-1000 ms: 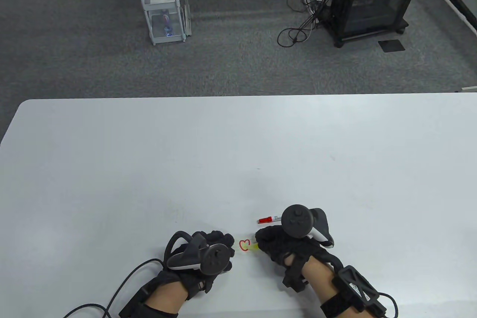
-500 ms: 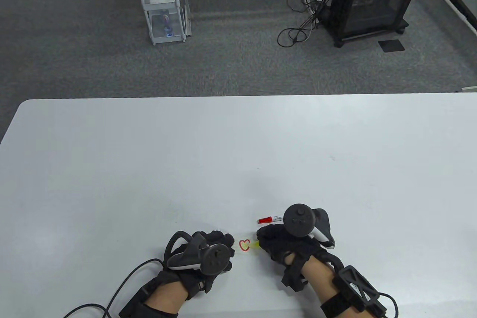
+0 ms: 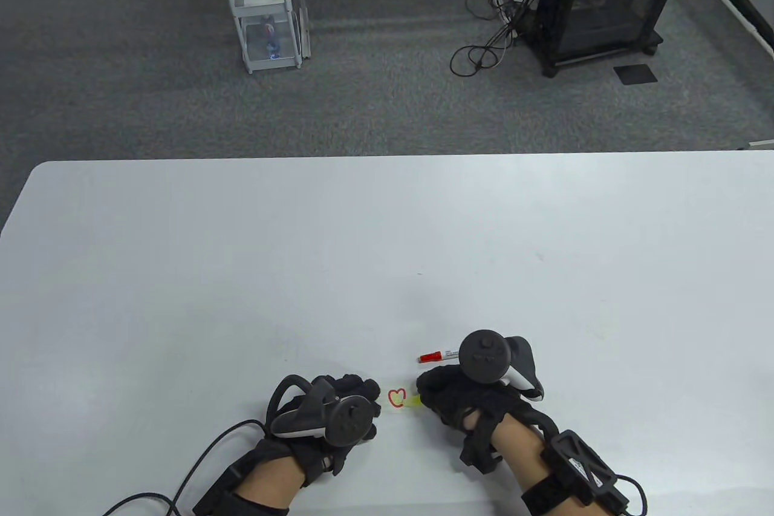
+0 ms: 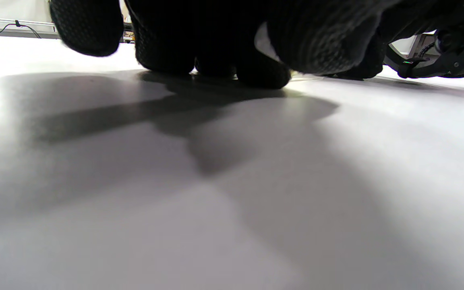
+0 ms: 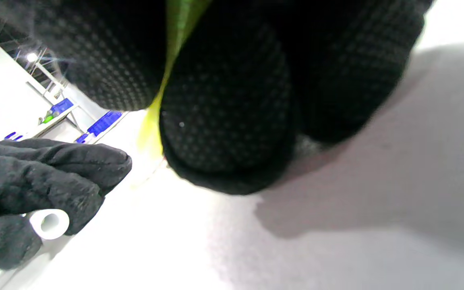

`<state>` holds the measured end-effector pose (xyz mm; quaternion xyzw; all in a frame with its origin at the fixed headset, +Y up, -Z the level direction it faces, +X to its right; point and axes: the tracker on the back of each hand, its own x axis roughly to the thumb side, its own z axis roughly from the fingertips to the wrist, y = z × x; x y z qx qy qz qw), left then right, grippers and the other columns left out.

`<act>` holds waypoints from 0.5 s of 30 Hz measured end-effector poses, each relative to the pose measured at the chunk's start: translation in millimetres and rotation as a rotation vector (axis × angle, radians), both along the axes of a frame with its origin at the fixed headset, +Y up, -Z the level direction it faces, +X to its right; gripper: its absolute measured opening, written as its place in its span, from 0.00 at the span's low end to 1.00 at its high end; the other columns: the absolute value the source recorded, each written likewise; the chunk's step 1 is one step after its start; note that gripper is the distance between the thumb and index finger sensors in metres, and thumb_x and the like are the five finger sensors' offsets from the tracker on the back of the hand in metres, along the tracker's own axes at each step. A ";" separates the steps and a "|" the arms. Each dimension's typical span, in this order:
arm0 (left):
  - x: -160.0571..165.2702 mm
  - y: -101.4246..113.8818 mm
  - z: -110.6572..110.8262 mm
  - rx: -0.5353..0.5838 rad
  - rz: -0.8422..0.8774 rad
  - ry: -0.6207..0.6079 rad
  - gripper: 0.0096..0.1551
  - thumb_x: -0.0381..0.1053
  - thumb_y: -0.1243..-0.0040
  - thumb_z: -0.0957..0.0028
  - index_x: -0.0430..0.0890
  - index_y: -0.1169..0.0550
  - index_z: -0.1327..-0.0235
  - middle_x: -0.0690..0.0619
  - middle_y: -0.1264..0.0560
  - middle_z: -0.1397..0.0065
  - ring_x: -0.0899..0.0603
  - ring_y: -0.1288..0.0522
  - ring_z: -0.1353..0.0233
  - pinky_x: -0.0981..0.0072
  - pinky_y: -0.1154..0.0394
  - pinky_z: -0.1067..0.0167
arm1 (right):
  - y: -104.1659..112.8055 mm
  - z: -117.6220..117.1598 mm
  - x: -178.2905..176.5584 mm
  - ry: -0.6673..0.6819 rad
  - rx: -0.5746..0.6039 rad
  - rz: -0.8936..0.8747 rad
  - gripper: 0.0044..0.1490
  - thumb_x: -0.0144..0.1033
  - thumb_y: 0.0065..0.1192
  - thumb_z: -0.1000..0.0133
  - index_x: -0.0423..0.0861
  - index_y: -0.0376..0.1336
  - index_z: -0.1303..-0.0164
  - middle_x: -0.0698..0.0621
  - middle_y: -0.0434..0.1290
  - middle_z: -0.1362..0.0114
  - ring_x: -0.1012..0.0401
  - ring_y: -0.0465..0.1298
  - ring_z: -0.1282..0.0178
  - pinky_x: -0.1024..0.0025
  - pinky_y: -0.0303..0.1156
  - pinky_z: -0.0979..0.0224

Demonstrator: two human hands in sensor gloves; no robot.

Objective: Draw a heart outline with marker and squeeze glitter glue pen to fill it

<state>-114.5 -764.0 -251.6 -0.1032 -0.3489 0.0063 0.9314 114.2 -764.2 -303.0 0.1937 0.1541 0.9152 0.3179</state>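
Right hand (image 3: 462,398) pinches yellow-green glue pen (image 3: 413,400), tip beside red heart outline (image 3: 396,398); left hand (image 3: 338,404) curled round small white cap (image 5: 48,222) (tubular).

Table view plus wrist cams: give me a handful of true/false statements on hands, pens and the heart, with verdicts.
1. The right hand grips a yellow-green glitter glue pen whose tip points at the red heart outline. True.
2. The red-capped marker is held in the left hand. False: it lies on the table, just beyond the right hand.
3. The heart outline sits between the two hands. True.
4. The left hand is lifted well clear of the table. False: the left wrist view shows its fingers resting on the surface.
5. The left hand holds a small white cap. True, per the right wrist view.
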 end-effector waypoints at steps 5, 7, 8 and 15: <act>0.0 0.0 0.0 0.000 0.000 0.000 0.25 0.61 0.41 0.47 0.52 0.23 0.39 0.53 0.30 0.20 0.41 0.32 0.21 0.41 0.32 0.30 | -0.3 0.6 1.0 -0.022 0.008 -0.012 0.28 0.40 0.71 0.51 0.39 0.75 0.44 0.44 0.86 0.54 0.63 0.89 0.69 0.63 0.87 0.58; 0.0 0.0 0.0 0.000 0.000 0.000 0.25 0.61 0.41 0.46 0.52 0.23 0.39 0.53 0.30 0.20 0.41 0.32 0.21 0.40 0.32 0.30 | -0.1 0.2 0.7 -0.007 0.006 -0.006 0.28 0.40 0.72 0.51 0.40 0.75 0.45 0.44 0.86 0.54 0.63 0.89 0.68 0.63 0.87 0.58; 0.0 0.0 0.0 0.000 0.000 0.000 0.25 0.61 0.41 0.46 0.52 0.23 0.40 0.53 0.30 0.20 0.41 0.32 0.21 0.41 0.32 0.30 | 0.1 0.3 0.6 -0.003 0.003 -0.003 0.28 0.40 0.72 0.51 0.40 0.75 0.44 0.44 0.86 0.54 0.63 0.89 0.68 0.63 0.87 0.57; -0.1 0.0 -0.2 -0.002 0.001 0.000 0.25 0.61 0.41 0.46 0.52 0.23 0.40 0.53 0.30 0.20 0.41 0.32 0.21 0.41 0.32 0.30 | -0.4 1.8 0.1 -0.006 0.024 -0.002 0.28 0.41 0.72 0.51 0.41 0.75 0.43 0.44 0.86 0.53 0.63 0.89 0.68 0.63 0.86 0.58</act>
